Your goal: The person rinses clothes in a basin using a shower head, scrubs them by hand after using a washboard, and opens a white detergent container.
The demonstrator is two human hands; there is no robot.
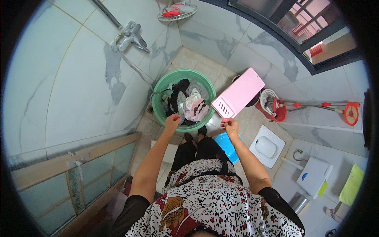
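My left hand [173,121] is over the near rim of a round green plastic basin [160,114], fingers curled inward; whether anything small is between them cannot be made out. Wet laundry [194,103] in black, grey, white and pale pink lies heaped in the basin. To the right, my right hand [231,127] hovers by the lower end of a pink plastic washboard [241,89], fingers bent and slightly apart with nothing visible in them. From this angle I cannot tell whether they touch it. The washboard slants beside the basin, its slotted end nearest me, over a dark round container [253,100].
A blue basin [226,146] sits by my legs, near a squat toilet [266,145]. A red mop bucket [278,114] and mop handles [314,105] stand along the right wall. A shower mixer tap [130,38] with a hose is on the left wall, above a wood-framed glass door [97,169].
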